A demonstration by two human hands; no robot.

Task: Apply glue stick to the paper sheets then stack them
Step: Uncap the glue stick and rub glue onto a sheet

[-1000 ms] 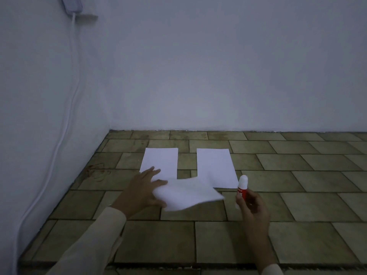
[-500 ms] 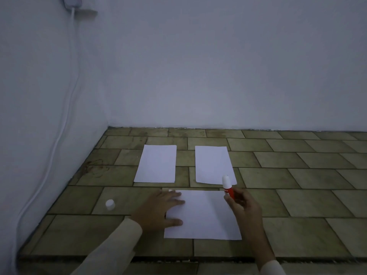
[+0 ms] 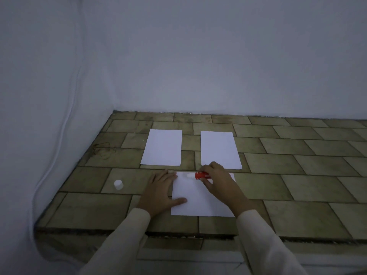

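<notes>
We count three paper sheets on tiled floor [image 3: 297,185]. Near sheet [image 3: 200,201] under both our hands; two far sheets [image 3: 161,147] [image 3: 219,149] side by side beyond fingertips, apart. Left hand [image 3: 158,193] flat, fingers spread on sheet's left edge. Right hand [image 3: 216,179] fingers closed round one glue stick [image 3: 198,175], tip at sheet's top edge. One white cap [image 3: 118,184] left of left fingers, apart.
</notes>
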